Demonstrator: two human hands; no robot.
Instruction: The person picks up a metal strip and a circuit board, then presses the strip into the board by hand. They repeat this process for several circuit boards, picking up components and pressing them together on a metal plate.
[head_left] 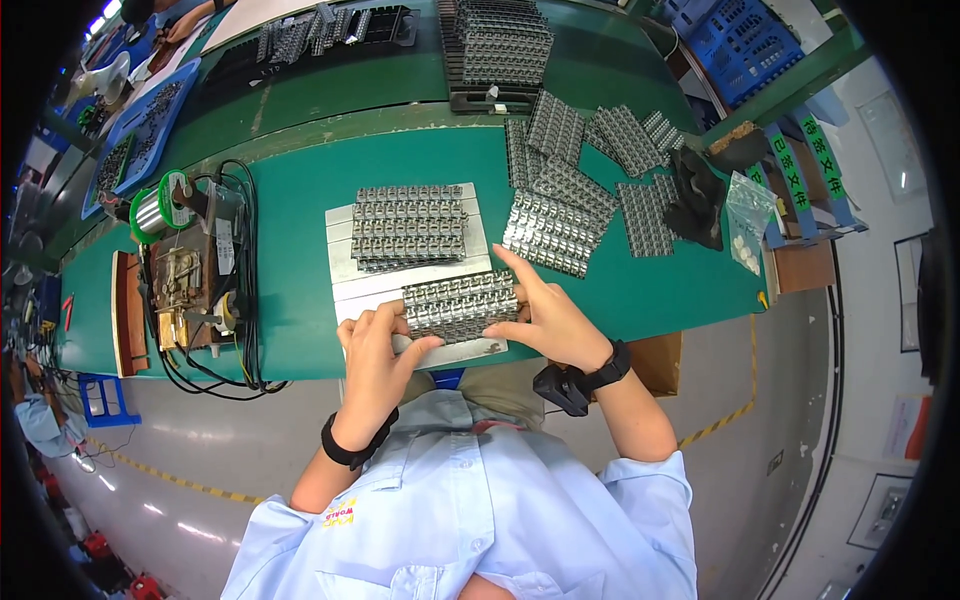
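Note:
Between my two hands is a stack of silvery metal component panels (460,305), at the near end of a white board (345,285) on the green bench. My left hand (375,350) grips the stack's left end, thumb along the near edge. At the right end, my right hand (545,318) holds it with the thumb on the near corner, while its index finger points up and away. Just beyond, a second stack of similar panels (410,225) rests on the board. To the right lie loose panels (550,232), some overlapping.
A soldering machine (190,270) with a solder wire spool (160,212) and black cables stands at left. Black gloves (697,200) and a clear plastic bag (748,220) lie at right. A tall panel stack (500,45) and a blue tray (155,130) are farther back.

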